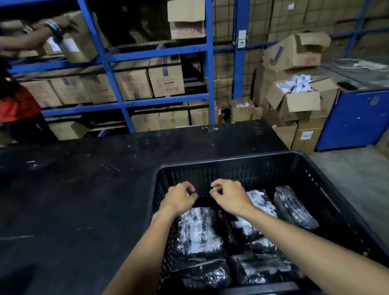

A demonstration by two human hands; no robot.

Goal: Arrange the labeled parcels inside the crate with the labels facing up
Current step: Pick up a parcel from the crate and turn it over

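The black, scuffed bench (77, 188) lies bare across its left and far stretches, and the perforated black plastic crate (224, 166) sits at its near right corner, its right wall at the bench edge. Over the crate's far half, the left hand (179, 199) and right hand (229, 196) hover close together, fingers (189, 188) loosely curled, gripping nothing. Below them, glossy black-wrapped parcels (197, 233) with white labels fill the crate floor, leaving its far strip open.

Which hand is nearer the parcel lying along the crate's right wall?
Right. The right hand hovers over the crate's far middle, a short way left of that parcel; the left hand is farther left, near the crate's left wall.
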